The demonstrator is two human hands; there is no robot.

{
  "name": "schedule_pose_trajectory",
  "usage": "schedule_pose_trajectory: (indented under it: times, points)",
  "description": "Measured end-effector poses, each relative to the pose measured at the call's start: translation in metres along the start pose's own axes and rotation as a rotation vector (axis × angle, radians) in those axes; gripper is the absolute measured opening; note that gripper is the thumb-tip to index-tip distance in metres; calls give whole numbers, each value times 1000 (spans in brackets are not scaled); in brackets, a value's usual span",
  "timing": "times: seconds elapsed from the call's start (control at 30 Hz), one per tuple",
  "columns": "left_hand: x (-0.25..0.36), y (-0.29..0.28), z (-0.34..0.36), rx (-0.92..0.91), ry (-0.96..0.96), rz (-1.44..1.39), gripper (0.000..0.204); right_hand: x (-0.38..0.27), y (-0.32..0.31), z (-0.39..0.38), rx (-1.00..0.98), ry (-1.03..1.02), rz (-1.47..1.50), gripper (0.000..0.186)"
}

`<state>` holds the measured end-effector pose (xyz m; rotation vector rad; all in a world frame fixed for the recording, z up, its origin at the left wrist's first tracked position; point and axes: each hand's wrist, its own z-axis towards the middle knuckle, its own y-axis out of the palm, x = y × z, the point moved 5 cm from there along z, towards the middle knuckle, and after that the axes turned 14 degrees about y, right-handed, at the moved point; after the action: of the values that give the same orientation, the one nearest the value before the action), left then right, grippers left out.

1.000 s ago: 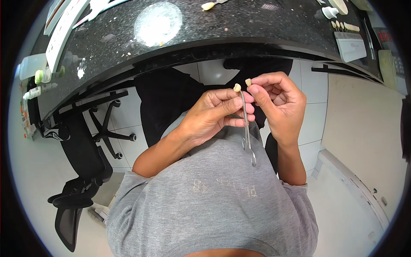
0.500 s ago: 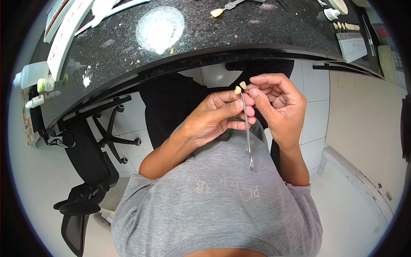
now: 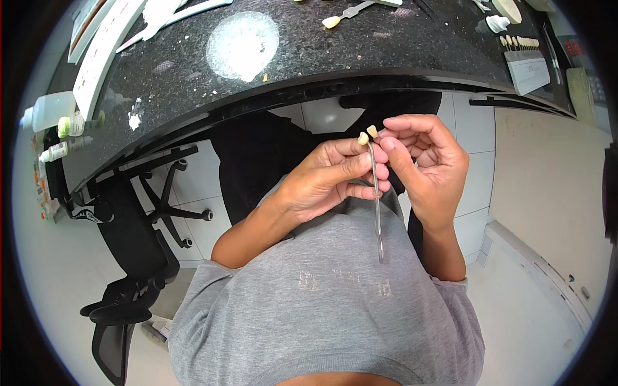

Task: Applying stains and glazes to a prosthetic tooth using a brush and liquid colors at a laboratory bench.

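Here the left hand [image 3: 335,177] is curled around a thin metal hand instrument [image 3: 376,199], its thumb and fingers clamped on the upper part of the shaft while the lower end hangs free over the grey T-shirt [image 3: 322,309]. At the top of that grip sits a small cream tooth-shaped piece [image 3: 363,137]; whether it rests on the instrument's tip or on the fingertips cannot be told. Just beside it, a second cream tooth piece [image 3: 372,130] is pinched between the thumb and forefinger of the right hand [image 3: 425,161], whose other fingers are folded loosely inward. The two pieces are nearly touching, held in front of the chest, below the edge of a black speckled worktop [image 3: 360,51]. On that worktop lie a round whitish dusty patch [image 3: 243,45], a row of tooth shade tabs [image 3: 521,44] on a white holder and a white-handled tool [image 3: 354,11]. A black office chair [image 3: 129,257] stands at the person's left.
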<state>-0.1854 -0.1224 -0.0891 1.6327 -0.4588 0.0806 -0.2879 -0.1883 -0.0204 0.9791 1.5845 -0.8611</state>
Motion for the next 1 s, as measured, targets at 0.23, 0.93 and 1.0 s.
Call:
schedule_pose_trajectory:
  times: [0.23, 0.93, 1.0]
  points:
    - [6, 14, -9, -27, 43, 31, 20, -33, -11, -10, 145, -211, -187, 12]
    - [113, 30, -79, 110, 687, 385, 12, -157, 107, 100, -46, -845, -1056, 11]
    - [124, 25, -86, 127, 728, 380, 13, -167, 95, 100, 27, -803, -1027, 10]
